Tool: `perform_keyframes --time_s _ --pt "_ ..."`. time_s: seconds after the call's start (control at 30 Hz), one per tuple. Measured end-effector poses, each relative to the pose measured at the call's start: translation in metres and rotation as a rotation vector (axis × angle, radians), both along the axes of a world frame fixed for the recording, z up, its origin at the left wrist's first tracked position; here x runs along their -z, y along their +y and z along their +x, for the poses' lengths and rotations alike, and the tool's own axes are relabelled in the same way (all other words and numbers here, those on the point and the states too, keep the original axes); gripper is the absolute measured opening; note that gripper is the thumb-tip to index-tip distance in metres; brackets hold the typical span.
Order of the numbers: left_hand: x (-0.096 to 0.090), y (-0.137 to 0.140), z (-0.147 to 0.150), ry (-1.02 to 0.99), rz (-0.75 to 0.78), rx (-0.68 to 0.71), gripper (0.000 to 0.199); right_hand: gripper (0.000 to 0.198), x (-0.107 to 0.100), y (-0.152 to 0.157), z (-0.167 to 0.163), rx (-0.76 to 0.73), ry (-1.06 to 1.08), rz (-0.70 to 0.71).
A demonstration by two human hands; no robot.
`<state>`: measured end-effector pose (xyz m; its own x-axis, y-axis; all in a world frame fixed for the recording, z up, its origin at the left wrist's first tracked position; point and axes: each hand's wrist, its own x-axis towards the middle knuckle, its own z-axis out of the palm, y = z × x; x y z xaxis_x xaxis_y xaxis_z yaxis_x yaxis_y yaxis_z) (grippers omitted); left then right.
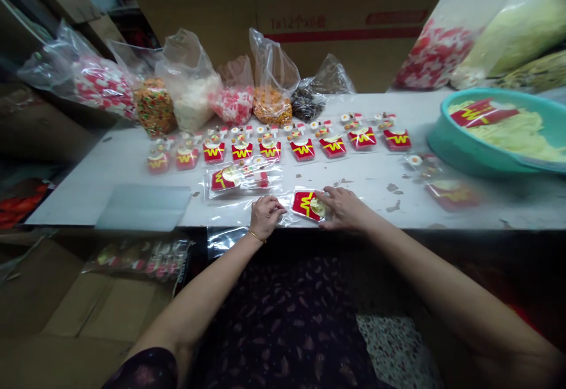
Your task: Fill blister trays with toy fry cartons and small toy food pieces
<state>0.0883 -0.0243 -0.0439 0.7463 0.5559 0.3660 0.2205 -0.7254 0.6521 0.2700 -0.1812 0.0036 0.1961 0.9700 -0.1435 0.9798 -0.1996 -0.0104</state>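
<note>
At the table's front edge, my right hand grips a flat red toy fries box with a yellow letter mark and pale fries at its open end. My left hand pinches a clear plastic bag lying flat on the table, its edge reaching the box; whether the box's end is inside the bag I cannot tell. Just beyond my hands are filled clear packs, each with a red fries box and small toy food pieces. Another pack lies blurred to the right.
A row of fries boxes with small pieces crosses the white table. Behind stand bags of small coloured parts. A teal basin of pale fries is at right, a translucent sheet at left. Below left sits an open carton.
</note>
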Motion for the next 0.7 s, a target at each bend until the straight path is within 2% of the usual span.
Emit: perform_keyframes --time_s 0.13,0.23,0.33,0.43,0.53,0.57,0.7 --pt "0.000 -0.008 0.001 -0.072 0.070 -0.028 0.008 0.083 -0.004 0.000 -0.006 -0.035 0.001 0.008" --pt "0.002 -0.011 -0.001 -0.049 0.128 0.010 0.010 0.083 -0.006 0.002 -0.011 -0.041 -0.024 0.013" --pt "0.006 -0.008 -0.005 -0.030 0.097 0.072 0.013 0.083 -0.006 0.005 -0.015 -0.030 -0.036 0.002" --pt "0.009 -0.003 -0.007 -0.040 0.022 -0.011 0.028 0.083 -0.006 0.009 -0.019 -0.041 -0.038 -0.007" --pt "0.008 0.004 -0.002 0.054 0.015 -0.126 0.038 0.082 -0.006 0.011 -0.021 -0.047 -0.038 -0.012" --pt "0.006 0.006 0.001 0.114 0.015 -0.142 0.036 0.082 -0.006 0.012 -0.022 -0.048 -0.037 -0.016" --pt "0.000 0.019 0.011 0.312 -0.052 -0.229 0.004 0.083 -0.006 0.014 -0.024 -0.067 -0.015 -0.008"
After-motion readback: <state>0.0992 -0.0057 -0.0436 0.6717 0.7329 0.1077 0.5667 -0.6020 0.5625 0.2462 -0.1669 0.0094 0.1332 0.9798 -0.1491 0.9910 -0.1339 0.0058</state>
